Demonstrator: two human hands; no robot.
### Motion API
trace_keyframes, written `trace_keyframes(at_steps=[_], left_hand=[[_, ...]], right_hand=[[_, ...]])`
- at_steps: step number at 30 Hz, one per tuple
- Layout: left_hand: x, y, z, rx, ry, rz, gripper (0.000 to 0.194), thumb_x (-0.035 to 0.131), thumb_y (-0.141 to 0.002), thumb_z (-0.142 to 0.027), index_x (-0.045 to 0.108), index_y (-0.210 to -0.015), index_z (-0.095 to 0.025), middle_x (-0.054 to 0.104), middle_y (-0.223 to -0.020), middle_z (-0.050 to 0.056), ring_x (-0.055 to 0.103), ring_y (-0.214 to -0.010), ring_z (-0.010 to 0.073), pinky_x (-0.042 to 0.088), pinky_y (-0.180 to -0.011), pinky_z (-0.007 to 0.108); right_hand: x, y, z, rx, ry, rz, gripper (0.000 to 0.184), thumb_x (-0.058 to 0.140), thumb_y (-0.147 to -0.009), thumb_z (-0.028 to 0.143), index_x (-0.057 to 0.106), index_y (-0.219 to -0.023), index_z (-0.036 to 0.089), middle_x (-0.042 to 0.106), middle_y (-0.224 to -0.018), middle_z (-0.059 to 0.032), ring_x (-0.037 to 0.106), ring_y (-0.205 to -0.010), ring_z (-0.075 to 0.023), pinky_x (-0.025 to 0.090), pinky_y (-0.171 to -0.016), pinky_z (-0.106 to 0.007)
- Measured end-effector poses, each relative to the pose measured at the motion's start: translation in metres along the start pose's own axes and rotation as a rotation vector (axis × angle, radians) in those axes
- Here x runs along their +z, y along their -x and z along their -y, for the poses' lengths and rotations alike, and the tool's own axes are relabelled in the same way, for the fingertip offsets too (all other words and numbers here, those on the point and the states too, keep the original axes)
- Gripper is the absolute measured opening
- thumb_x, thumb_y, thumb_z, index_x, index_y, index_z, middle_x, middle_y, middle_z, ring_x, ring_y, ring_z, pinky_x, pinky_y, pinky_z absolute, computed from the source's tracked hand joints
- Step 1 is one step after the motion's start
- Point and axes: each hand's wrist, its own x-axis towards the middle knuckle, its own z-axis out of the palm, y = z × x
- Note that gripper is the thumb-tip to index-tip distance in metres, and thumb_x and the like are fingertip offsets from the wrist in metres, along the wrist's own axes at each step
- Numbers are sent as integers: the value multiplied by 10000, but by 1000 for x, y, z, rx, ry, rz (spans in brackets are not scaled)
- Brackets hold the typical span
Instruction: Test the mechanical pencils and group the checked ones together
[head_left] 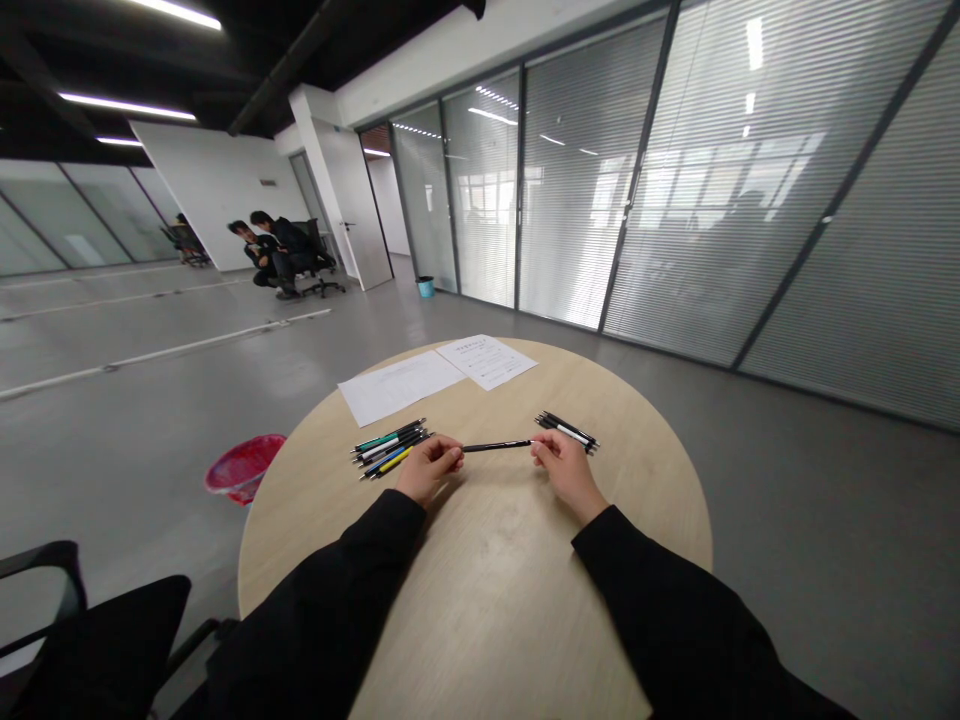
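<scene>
A slim black pen [496, 446] stretches level between my two hands over the middle of the table. My left hand [433, 466] pinches its left end, and my right hand [564, 468] has thumb and fingers closed at the right end. Beside the left hand lies a bunch of several pens [390, 446] with green, white, blue, yellow and black barrels. Just behind the right hand is a smaller group of pens [571, 429], mostly black with a white one, partly covered by that hand.
Two printed paper sheets [401, 385] lie at the far side of the round wooden table [495, 600]. A red bin [244, 465] stands on the floor to the left, near a black chair [97, 640]. Two people [277, 250] are farther back by an office chair.
</scene>
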Motion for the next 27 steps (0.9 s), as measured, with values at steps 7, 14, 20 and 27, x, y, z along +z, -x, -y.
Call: trace_keyframes(at_steps=[7, 14, 20, 27], left_hand=[[-2, -2, 4, 10, -1, 0, 372, 820, -650, -442, 646, -774, -137, 632, -613, 2, 568, -557, 118, 435, -565, 252], [0, -1, 0, 9, 3, 2, 391, 824, -634, -462, 634, -758, -143, 621, -595, -4, 550, -534, 113, 425, -547, 250], [-1, 0, -1, 4, -11, 9, 377, 822, -640, -454, 636, -753, -146, 622, -596, -6, 551, -540, 113, 419, -550, 246], [-2, -2, 0, -6, 0, 4, 384, 834, -625, -448, 637, -746, -140, 624, -595, -4, 559, -547, 113, 422, -556, 243]], right_hand=[[0, 1, 1, 5, -11, 6, 252, 608, -816, 417, 643, -863, 172, 663, -736, -33, 605, -611, -161, 490, -617, -293], [0, 0, 1, -14, -4, 16, 245, 599, -824, 419, 636, -818, 176, 654, -720, -31, 601, -609, -161, 480, -598, -283], [0, 0, 2, -13, 2, 20, 248, 596, -829, 427, 630, -826, 181, 648, -723, -24, 600, -613, -159, 481, -610, -283], [0, 2, 6, -9, 4, 25, 252, 584, -838, 433, 619, -812, 185, 642, -724, -25, 593, -619, -159, 477, -624, -288]])
